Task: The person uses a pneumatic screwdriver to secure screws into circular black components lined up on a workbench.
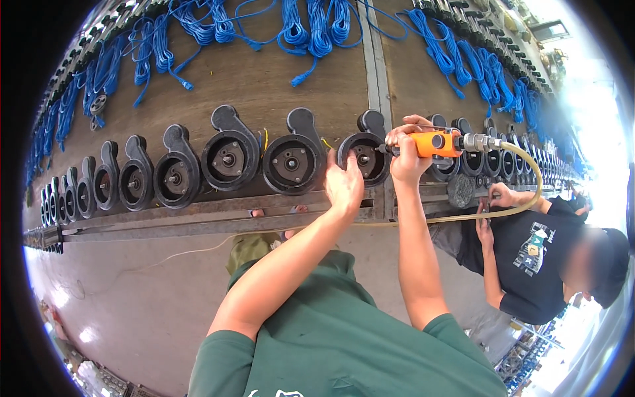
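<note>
My right hand is wrapped round an orange air screwdriver, its tip pointing left into a black round housing with a rounded arm on top. Whether the bit touches a screw is hidden by my fingers. At the housing's lower left rim, my left hand grips it, fingers reaching into its hollow. Just to the left lies a like black housing, with a metal plate and a central shaft showing inside. A metal fitting joins the screwdriver to a pale yellow air hose.
Similar housings stretch along the bench edge both ways. Bundled blue cables line the back of the brown bench top. The hose curves down to the right, then runs left below the bench. A co-worker in a black shirt handles something at the right.
</note>
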### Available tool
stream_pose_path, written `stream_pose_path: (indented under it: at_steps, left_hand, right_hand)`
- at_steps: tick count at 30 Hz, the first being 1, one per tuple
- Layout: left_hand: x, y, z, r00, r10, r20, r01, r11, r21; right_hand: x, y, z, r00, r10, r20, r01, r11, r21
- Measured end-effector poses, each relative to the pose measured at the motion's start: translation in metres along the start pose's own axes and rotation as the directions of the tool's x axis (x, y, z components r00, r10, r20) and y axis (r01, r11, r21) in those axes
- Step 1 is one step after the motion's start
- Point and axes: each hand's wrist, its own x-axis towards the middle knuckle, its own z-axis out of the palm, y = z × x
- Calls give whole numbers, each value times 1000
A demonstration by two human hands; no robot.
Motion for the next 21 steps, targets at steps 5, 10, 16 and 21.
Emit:
stream_pose_path:
  at_steps: [5, 10, 16, 21]
  left_hand:
    - [1, -1, -1, 1000, 2, -3, -2, 992, -129]
    - [3, -5, 0, 996, 85, -25, -88, 990, -111]
    - [0, 2, -3, 998, 31, 56, -23, 989, -147]
    - [-13, -4, -2, 989, -142, 43, 147, 913, -380]
  right_hand:
    - [0, 1, 0, 999, -23, 30, 24, 1000, -13]
    - [-3, 1, 6, 999, 12, 41, -11, 1000, -10]
    - [0, -1, 7, 996, 9, 90, -2, 997, -78]
    - [-1, -41, 3, 998, -45, -33, 40, 989, -143]
